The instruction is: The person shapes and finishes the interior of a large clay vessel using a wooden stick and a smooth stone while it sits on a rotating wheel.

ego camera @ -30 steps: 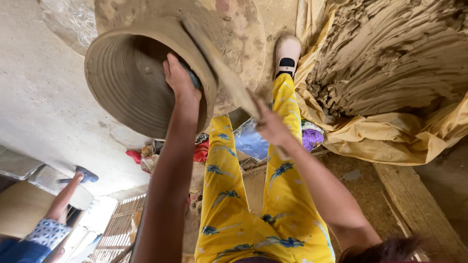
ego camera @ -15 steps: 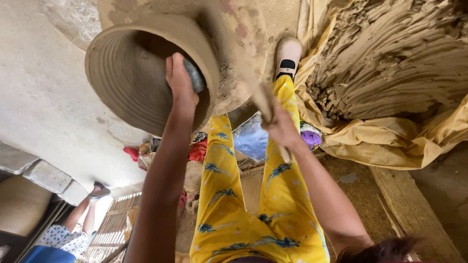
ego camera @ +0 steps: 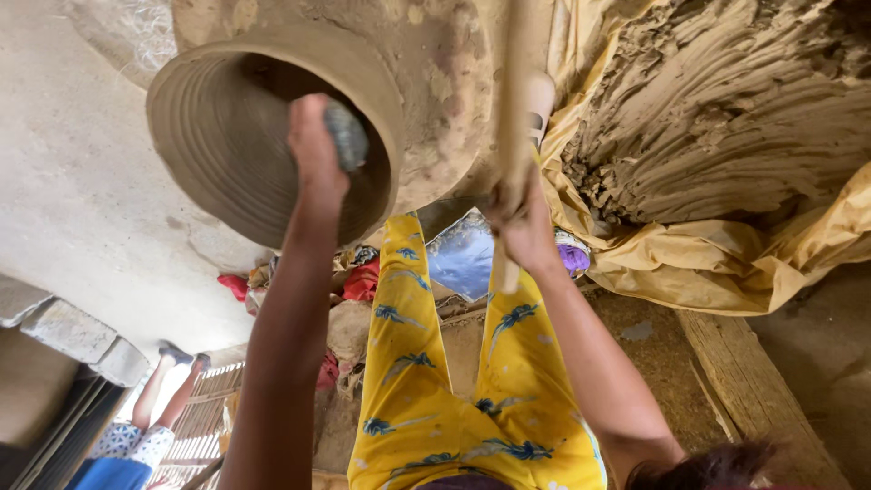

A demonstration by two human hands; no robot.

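Note:
A large unfired clay pot (ego camera: 435, 100) lies on its side over my legs in yellow patterned trousers (ego camera: 454, 399), its wide ribbed mouth (ego camera: 195, 136) turned to the left. My left hand (ego camera: 313, 150) reaches into the mouth and holds a grey rounded stone (ego camera: 347, 136) against the inner wall. My right hand (ego camera: 524, 227) grips the handle of a flat wooden paddle (ego camera: 513, 91), whose blade lies against the pot's outer wall.
A big heap of raw clay (ego camera: 726, 118) rests on a yellow sheet (ego camera: 726, 263) at the right, beside a wooden plank (ego camera: 753, 390). Red cloth (ego camera: 363, 281) and a blue sheet (ego camera: 463, 259) lie below the pot. Another person's legs (ego camera: 163, 390) show at lower left.
The paddle has swung from a slant off the pot to flat against its outer wall. My left hand stays inside with the stone. The person at lower left has shifted.

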